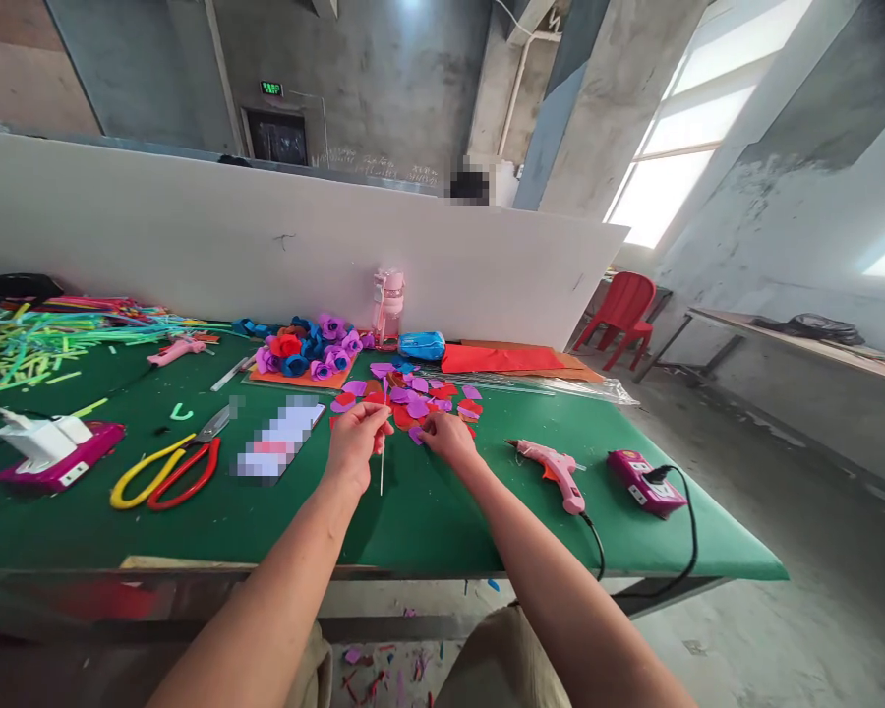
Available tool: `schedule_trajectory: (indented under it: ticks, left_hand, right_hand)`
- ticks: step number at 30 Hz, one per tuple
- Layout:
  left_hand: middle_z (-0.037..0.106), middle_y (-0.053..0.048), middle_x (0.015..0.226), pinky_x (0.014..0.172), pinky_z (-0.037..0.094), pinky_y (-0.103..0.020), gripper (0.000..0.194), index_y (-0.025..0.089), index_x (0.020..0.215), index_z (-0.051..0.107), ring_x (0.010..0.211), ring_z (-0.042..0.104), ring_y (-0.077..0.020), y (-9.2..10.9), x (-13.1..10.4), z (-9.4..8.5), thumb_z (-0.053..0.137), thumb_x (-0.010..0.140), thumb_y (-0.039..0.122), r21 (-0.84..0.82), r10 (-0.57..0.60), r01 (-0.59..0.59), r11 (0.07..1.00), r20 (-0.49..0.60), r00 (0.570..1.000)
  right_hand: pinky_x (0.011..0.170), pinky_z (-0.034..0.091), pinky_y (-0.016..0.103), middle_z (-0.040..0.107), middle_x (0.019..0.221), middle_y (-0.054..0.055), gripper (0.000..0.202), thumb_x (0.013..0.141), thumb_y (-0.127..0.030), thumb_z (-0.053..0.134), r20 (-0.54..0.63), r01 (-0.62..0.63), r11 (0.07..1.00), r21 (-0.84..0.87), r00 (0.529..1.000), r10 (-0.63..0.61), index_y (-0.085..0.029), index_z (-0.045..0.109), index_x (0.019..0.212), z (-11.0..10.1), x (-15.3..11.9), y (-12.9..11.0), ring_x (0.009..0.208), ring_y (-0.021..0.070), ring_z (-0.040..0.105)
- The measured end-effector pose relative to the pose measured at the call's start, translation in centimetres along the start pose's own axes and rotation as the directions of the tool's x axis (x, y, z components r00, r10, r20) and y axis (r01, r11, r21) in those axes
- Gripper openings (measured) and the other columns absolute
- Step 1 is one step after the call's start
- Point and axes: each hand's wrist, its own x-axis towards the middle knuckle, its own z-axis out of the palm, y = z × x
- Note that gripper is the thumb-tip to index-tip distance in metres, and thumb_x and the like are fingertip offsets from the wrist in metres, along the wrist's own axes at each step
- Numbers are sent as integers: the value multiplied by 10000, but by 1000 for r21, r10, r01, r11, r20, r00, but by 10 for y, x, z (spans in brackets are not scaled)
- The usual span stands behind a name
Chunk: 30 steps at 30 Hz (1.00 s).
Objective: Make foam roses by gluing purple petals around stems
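My left hand (pixel 358 441) is closed in a pinch around a thin white stick (pixel 382 474), held upright over the table. A purple piece (pixel 384 387) shows at the stick's top. My right hand (pixel 449 439) reaches into a loose spread of red and purple petals (pixel 417 405), its fingers closed on the edge of a purple petal (pixel 416 434). Behind the petals, finished-looking purple, blue and red flowers (pixel 295 364) lie bunched on an orange sheet (pixel 302 380).
A pink glue gun (pixel 553 470) and a purple power strip (pixel 645 482) lie right. Left are scissors (pixel 184 462), a blurred phone (pixel 280 441), another power strip (pixel 66 462) and coloured strips (pixel 66 334). A pink bottle (pixel 388 307) stands before the white partition (pixel 295 236).
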Motion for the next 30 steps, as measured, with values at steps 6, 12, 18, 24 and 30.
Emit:
schedule_trajectory:
  ticks: [6, 12, 18, 24, 30]
  left_hand:
    - [535, 33, 473, 370, 265, -177, 212, 148, 655, 556, 364, 366, -38, -2, 1, 2, 663, 598, 322, -6, -2, 3, 1000, 38, 999]
    - [544, 27, 479, 382, 271, -174, 201, 147, 642, 553, 370, 375, -39, -3, 3, 2, 650, 609, 320, 22, -14, 14, 1000, 40, 999]
    - [532, 38, 494, 418, 349, -173, 222, 166, 706, 531, 417, 462, -67, -5, 0, 4, 630, 638, 353, 21, -69, 68, 997, 61, 996]
    - [429, 85, 454, 326, 131, -140, 218, 192, 736, 492, 317, 252, -21, -11, 4, 5, 585, 690, 384, 94, -33, 29, 995, 49, 998]
    - [436, 74, 466, 326, 134, -148, 178, 178, 696, 472, 322, 246, -16, -16, 7, 6, 568, 708, 327, 100, -86, 79, 992, 58, 995]
  right_hand:
    - [547, 312, 235, 660, 778, 57, 79, 743, -193, 559, -36, -29, 991, -130, 999, 24, -193, 637, 730, 8, -5, -4, 721, 177, 586]
    - [510, 278, 234, 659, 704, 35, 128, 756, -264, 537, -82, -38, 990, -135, 996, 27, -206, 640, 705, 10, -8, 1, 640, 159, 565]
    - [545, 308, 224, 640, 659, 12, 126, 738, -198, 503, -132, -9, 1000, -20, 991, 6, -198, 620, 692, 8, -7, 8, 624, 140, 554]
    - [583, 333, 215, 613, 758, 8, 143, 679, -135, 511, -23, 214, 975, 53, 977, -213, -192, 601, 774, 6, -11, 11, 673, 131, 522]
    - [587, 307, 231, 540, 736, 9, 80, 702, -116, 469, 40, 270, 962, 50, 961, -272, -193, 484, 683, 6, -16, 17, 717, 147, 491]
